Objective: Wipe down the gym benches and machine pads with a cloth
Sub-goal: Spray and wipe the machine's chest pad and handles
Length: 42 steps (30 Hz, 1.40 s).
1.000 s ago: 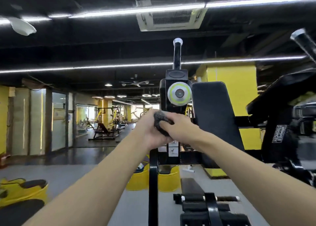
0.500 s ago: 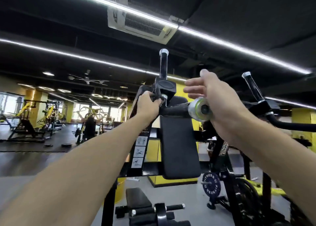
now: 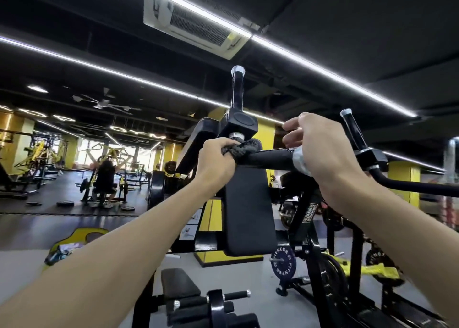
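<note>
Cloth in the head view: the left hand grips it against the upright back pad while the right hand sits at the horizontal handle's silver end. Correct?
Not quite. The head view shows the left hand gripping the cloth against the horizontal handle, above the back pad, not on it. The right hand does sit at the handle's silver end.

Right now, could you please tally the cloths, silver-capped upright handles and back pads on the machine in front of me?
Cloth: 1
Silver-capped upright handles: 2
Back pad: 1
Total: 4
</note>
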Available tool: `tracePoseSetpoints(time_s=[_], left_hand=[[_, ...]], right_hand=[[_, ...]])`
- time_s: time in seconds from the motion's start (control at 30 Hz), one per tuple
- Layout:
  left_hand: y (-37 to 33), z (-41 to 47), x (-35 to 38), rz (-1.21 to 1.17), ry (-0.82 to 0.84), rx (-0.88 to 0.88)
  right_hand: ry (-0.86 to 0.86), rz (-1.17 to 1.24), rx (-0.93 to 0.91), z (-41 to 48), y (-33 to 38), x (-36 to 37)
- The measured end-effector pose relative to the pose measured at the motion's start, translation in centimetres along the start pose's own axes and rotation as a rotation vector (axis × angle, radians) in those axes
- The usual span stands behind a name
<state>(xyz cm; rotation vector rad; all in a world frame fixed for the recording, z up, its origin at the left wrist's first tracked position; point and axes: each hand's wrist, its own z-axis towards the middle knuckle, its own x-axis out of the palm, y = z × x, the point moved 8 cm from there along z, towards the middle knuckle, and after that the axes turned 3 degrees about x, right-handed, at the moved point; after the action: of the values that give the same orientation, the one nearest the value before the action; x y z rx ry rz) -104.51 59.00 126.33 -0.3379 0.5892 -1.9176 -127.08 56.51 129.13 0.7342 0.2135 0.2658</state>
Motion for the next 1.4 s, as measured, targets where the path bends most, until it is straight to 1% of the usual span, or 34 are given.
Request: tracePoseSetpoints(time_s=[0.13, 0.23, 0.4, 0.57, 0.7, 0.87, 0.93, 1.07, 1.1, 1.17, 1.23, 1.3, 1.4], left_hand=[[-0.1, 0.3, -0.1, -0.049, -0.077, -0.11], [-0.7, -0.9, 0.4, -0.036, -0.085, -0.128], [-1.3, -2.9, 0.1, -0.183, -0.117, -0.183], [-3.3, -5.4, 0.2, -0.317, -0.13, -0.185], [-5.5, -7.2, 0.2, -0.354, -0.152, -0.168], [-8.5, -9.6, -0.2, -0.418, -0.173, -0.144], [-9.7, -10.5, -0.4, -0.449, -0.152, -0.125], [-11.6, -10.8, -1.1, -0.55, -0.03, -0.02], [-11.1, -9.8, -1.5, -0.553, -0.038, -0.015], [-8.5, -6.6, -2.7, -0.536, -0.127, -0.08], [-4.8, -3.3, -3.7, -0.43, -0.219, -0.152], [-1.4, -1.2, -3.2, -0.308, -0.214, -0.216], [2.1, 0.3, -1.0, -0.259, -0.163, -0.3]], right_hand=[[-0.004, -0.027, -0.028, -0.5, 0.4, 0.0], [-0.004, -0.043, -0.013, -0.7, 0.6, -0.1], [0.004, -0.05, 0.026, -1.4, 0.6, 0.1], [0.017, -0.092, -0.009, -1.5, 1.1, 0.1], [0.05, -0.031, 0.066, -2.1, 1.1, 0.2], [0.054, 0.009, 0.076, -2.2, 1.2, 0.2], [0.058, 0.027, 0.069, -2.2, 1.2, 0.1], [0.055, 0.028, 0.005, -1.8, 1.2, 0.0], [0.059, 0.034, -0.012, -1.6, 1.2, 0.0], [0.04, 0.047, -0.018, -1.5, 1.1, -0.2], [0.023, 0.067, -0.028, -1.6, 1.3, -0.4], [0.029, 0.096, -0.048, -1.5, 1.3, -0.4], [0.044, 0.143, -0.052, -1.4, 1.2, -0.1]])
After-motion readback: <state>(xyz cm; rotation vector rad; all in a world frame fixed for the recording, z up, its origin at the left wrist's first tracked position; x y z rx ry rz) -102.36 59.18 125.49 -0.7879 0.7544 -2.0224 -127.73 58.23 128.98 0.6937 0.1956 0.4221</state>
